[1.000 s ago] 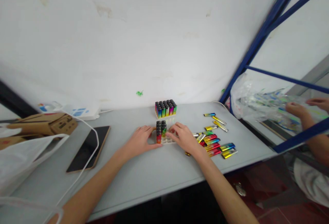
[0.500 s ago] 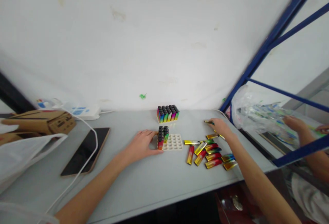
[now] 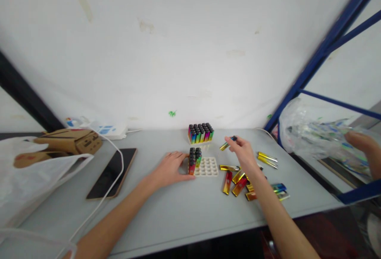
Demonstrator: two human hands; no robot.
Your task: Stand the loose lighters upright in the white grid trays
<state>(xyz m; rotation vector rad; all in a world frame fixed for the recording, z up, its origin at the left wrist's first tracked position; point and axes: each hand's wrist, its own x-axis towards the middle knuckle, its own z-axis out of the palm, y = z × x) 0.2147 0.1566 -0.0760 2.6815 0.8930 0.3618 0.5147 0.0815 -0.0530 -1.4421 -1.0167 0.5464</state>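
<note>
My right hand [image 3: 242, 150] pinches a lighter [image 3: 227, 144] with a black top and a yellow-green body, held tilted above the table. My left hand [image 3: 174, 167] curls round the left end of a white holed tray [image 3: 209, 167], thumb in front and fingers behind. Several upright lighters [image 3: 193, 160] with black tops fill the tray's left columns; its other holes show bare. Under and beside my right forearm lie several loose shiny lighters [image 3: 228, 183], red, gold and blue. Two yellow lighters [image 3: 267, 159] rest to the right of that hand.
Behind the tray, near the wall, stands a full block of rainbow lighters [image 3: 201, 133]. A phone [image 3: 112, 173], a white cable, a cardboard box [image 3: 71, 142] and a plastic bag [image 3: 32, 183] occupy the left. At right, beyond a blue frame [image 3: 290, 100], another person's hand [image 3: 364, 146] shows.
My right hand has moved left from the far right of the pile, carrying a lighter towards the tray. My left hand stays at the tray. The view has shifted slightly.
</note>
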